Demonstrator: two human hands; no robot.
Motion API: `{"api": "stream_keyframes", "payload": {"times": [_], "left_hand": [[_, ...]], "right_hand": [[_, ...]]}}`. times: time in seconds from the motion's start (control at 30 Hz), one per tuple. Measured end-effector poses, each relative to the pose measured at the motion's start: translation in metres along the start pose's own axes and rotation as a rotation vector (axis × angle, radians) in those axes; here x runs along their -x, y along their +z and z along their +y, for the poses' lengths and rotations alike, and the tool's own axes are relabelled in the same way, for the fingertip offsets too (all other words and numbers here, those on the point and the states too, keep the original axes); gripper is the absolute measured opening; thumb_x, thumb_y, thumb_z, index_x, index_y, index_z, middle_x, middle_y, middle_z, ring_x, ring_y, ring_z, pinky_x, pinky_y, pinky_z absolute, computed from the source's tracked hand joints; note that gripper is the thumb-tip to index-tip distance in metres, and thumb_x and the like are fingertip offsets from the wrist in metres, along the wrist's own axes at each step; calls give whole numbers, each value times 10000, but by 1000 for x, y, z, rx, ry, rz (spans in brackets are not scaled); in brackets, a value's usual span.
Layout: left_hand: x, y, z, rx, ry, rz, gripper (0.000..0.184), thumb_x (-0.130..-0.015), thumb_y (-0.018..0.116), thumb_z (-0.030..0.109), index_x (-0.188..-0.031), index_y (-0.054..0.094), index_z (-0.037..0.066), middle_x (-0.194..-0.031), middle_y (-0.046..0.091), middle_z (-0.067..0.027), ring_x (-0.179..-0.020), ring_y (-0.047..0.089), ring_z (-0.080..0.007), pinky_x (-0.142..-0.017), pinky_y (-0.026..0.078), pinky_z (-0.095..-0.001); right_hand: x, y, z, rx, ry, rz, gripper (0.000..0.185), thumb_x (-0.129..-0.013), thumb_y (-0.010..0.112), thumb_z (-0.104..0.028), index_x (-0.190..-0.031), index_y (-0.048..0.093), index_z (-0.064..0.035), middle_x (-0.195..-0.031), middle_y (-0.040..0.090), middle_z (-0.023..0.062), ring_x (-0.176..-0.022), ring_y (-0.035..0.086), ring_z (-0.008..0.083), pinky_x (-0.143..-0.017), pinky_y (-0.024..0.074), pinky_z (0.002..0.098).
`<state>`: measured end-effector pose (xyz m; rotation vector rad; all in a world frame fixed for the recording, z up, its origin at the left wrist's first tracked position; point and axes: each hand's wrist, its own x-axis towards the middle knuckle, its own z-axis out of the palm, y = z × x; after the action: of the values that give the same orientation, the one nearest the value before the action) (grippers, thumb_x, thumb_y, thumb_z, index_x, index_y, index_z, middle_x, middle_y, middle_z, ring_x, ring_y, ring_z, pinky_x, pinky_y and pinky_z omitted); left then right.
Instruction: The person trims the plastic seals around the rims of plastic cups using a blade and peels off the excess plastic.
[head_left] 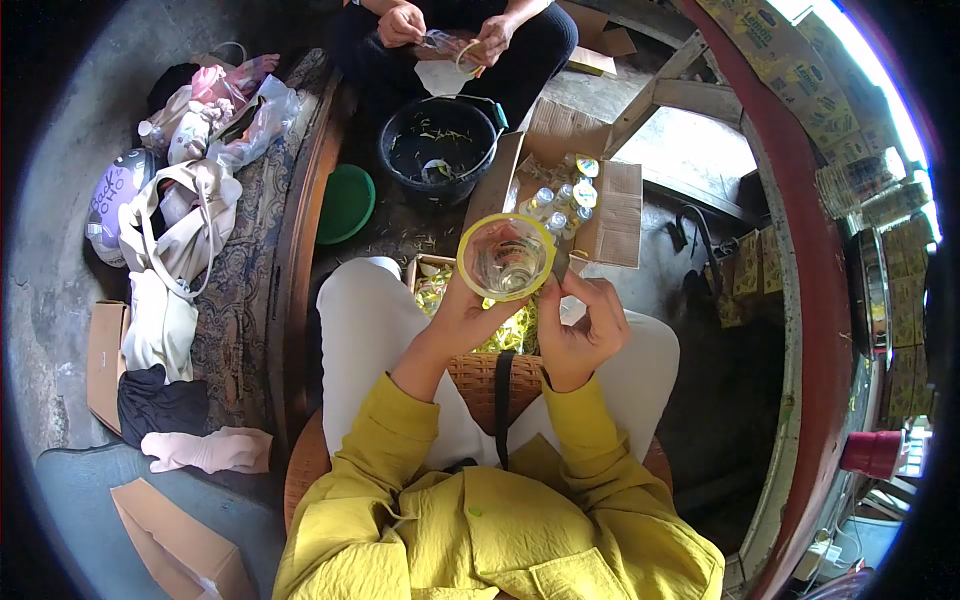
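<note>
Curling round a clear cup (pixel 507 258), the left hand (pixel 478 308) holds it above the far edge of a box (pixel 412 271) of trimmings (pixel 521 330); the right hand (pixel 582 330), nearly closed, pinches something dark (pixel 561 263) at the cup's rim; beyond, clear containers (pixel 563 208) sit toward the right edge of a carton (pixel 620 228); past a black bucket (pixel 403 152), another person's hands (pixel 492 40) hold plastic (pixel 440 41).

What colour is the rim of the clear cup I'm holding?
The rim is yellow; the head view shows it best.

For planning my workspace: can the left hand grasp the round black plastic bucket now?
Probably not: the left hand holds a clear round yellow-rimmed cup, and the bucket stands farther ahead.
</note>
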<state>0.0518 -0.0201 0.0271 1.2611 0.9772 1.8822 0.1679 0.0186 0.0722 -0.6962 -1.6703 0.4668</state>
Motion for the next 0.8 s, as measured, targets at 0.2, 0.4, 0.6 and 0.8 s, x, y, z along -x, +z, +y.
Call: {"api": "stream_keyframes", "payload": {"times": [0.2, 0.4, 0.6, 0.8], "left_hand": [[-2, 6, 4, -50, 16, 7, 684, -724, 653, 21, -1275, 248, 19, -1223, 361, -109, -1147, 386, -203, -946, 338, -323], [-2, 7, 4, -100, -17, -1, 678, -726, 665, 49, -1265, 256, 13, -1208, 382, -118, -1123, 403, -212, -942, 337, -329], [-3, 0, 10, -148, -23, -146, 667, -707, 686, 79, -1247, 299, 17, -1183, 406, -111, -1114, 411, -205, -935, 336, -314], [-1, 1, 13, -98, -46, -142, 662, -698, 682, 55, -1245, 310, 23, -1183, 415, -96, -1108, 421, -197, -930, 346, -318]], "right_hand": [[3, 0, 3, 47, 10, 9, 204, -642, 670, 51, -839, 645, 3, -708, 600, 122, -608, 603, 195, -528, 457, 250], [1, 1, 1, 74, -9, 33, 223, -638, 677, 55, -850, 652, -11, -695, 593, 116, -599, 595, 188, -528, 453, 245], [-8, -5, 3, 74, -12, -6, 222, -634, 668, 66, -844, 644, 1, -714, 604, 120, -604, 589, 176, -545, 454, 241], [-8, -7, 16, -132, 62, -44, 197, -642, 655, 71, -825, 622, 10, -710, 610, 109, -602, 577, 150, -532, 433, 229]]}}
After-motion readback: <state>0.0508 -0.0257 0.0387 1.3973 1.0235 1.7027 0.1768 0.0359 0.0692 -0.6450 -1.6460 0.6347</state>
